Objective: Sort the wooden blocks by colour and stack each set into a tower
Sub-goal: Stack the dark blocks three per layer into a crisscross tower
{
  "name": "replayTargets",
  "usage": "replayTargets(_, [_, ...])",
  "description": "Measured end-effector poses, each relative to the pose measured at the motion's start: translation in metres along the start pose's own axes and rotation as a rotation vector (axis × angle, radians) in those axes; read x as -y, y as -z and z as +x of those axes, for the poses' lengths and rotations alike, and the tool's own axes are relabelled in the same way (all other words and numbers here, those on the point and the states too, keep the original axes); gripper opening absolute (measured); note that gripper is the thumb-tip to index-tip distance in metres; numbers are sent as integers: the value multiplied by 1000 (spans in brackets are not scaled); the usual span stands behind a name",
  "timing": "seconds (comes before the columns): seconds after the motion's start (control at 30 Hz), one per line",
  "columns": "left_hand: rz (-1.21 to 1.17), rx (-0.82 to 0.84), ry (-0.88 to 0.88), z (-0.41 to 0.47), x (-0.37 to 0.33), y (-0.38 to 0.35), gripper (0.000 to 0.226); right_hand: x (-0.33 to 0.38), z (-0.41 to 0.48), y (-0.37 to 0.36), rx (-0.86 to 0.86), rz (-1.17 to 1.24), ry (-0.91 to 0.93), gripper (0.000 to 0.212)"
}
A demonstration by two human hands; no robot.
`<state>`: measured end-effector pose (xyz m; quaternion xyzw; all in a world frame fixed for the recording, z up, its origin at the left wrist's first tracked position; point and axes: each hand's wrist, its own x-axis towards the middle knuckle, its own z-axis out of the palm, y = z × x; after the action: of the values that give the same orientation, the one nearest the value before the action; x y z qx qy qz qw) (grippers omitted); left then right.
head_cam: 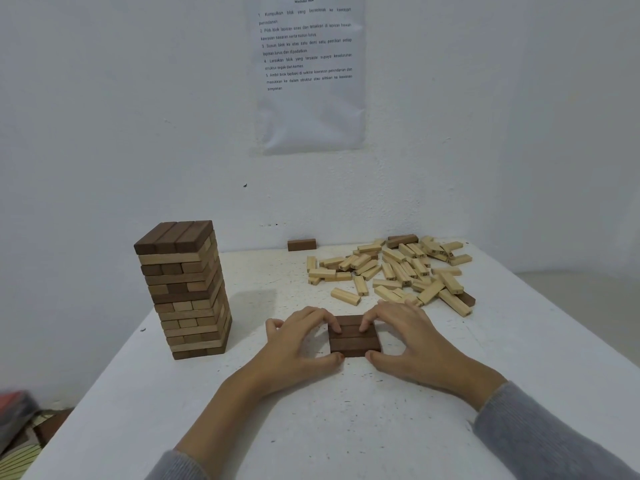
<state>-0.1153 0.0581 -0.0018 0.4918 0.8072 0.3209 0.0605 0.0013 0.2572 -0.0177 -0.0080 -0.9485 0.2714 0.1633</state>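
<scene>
Three dark brown blocks [354,341] lie side by side as a flat square on the white table [346,427]. My left hand [298,344] grips the square's left side, fingers on top and thumb at the front edge. On the right side my right hand [412,337] holds it the same way. A tall tower [187,292] of mixed dark and light blocks stands to the left. Many loose light blocks [398,271] lie in a heap at the back right, with a few dark blocks [401,240] among them. One dark block [302,244] lies alone by the wall.
A white wall runs behind the table, with a printed sheet [308,71] taped to it. The table's right edge [561,306] falls away to the floor. Red and striped items [17,431] lie on the floor at the lower left.
</scene>
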Motion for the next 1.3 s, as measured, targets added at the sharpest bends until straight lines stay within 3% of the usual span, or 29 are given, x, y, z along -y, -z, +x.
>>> replayTargets(0.3, [4,-63,-72,0,3,-3,31,2,0,0,-54,-2,66,37])
replayTargets(0.5, [-102,-124,19,0,1,-1,49,6,-1,4,-89,25,39,43])
replayTargets(0.93, [-399,-309,-3,-1,-21,9,43,31,-4,22,-217,416,-37,41])
replayTargets(1.3, [-485,-532,-166,2,-55,48,37,71,19,53,-321,644,101,44])
